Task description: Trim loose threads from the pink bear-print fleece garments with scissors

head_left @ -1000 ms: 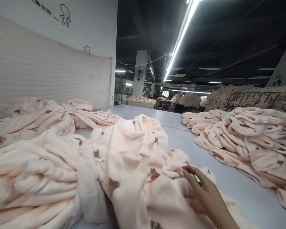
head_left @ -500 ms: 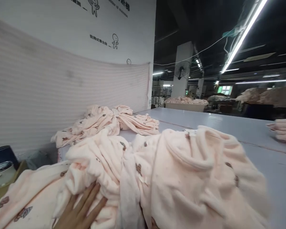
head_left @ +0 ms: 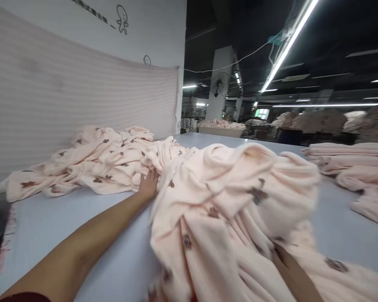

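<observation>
A large pale pink fleece garment [head_left: 227, 205] with brown printed figures bunches up in front of me, raised and smeared by motion. My right hand [head_left: 282, 256] reaches into its folds on the right and grips the cloth; the fingertips are hidden in the fabric. My left arm stretches forward across the table. At its end, my left hand [head_left: 149, 183] rests with fingers spread against the right end of a heap of similar fleece [head_left: 97, 157], close beside the garment's left edge.
The bluish-white table [head_left: 110, 228] runs under everything. Folded pink fleece pieces [head_left: 355, 161] are stacked at the right. A striped cloth [head_left: 82, 96] hangs along the wall at the left. Further back are a bin of fabric [head_left: 222, 128] and a wall fan [head_left: 218, 86].
My left hand has moved forward from the near cloth to the heap. The garment has shifted and bunched differently, and my right wrist now shows. The view has turned right.
</observation>
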`<action>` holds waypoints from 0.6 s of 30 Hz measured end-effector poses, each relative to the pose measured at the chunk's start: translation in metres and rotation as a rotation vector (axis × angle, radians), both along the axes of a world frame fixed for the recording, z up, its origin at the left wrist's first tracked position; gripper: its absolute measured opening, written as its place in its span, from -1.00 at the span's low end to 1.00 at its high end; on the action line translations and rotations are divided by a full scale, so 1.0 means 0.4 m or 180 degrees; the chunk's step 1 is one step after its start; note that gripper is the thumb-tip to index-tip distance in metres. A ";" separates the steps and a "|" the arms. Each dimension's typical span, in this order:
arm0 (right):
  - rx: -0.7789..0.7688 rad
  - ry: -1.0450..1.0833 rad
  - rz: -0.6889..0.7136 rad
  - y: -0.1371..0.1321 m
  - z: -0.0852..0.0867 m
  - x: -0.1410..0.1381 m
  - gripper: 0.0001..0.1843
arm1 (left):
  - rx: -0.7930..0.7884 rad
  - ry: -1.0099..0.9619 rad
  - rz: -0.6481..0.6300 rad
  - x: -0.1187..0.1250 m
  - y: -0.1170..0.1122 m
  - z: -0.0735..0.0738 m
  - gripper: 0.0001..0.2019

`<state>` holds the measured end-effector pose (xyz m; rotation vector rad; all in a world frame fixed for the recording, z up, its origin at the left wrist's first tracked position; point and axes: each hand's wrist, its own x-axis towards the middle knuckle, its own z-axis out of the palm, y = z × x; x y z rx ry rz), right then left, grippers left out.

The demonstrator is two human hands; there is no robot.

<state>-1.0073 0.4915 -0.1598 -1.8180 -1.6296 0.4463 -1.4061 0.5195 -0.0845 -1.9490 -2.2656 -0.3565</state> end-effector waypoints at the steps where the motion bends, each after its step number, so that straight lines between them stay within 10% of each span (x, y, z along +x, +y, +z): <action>1: -0.0035 -0.0010 0.0003 -0.003 0.009 0.020 -0.72 | 0.0045 -0.0247 0.0079 0.044 0.019 0.005 -0.56; 4: -0.0093 0.0001 -0.0049 -0.010 0.037 0.073 -0.72 | 0.0007 -0.1023 -0.0109 0.160 -0.033 -0.004 -0.59; 13: -0.0049 0.0255 -0.0177 -0.194 0.041 0.088 -0.67 | -0.0739 -0.2889 -0.1016 0.363 -0.517 -0.076 -0.59; 18: 0.0069 0.0566 -0.0291 -0.304 0.022 0.124 -0.61 | -0.1054 -0.3550 -0.1264 0.420 -0.641 0.033 -0.55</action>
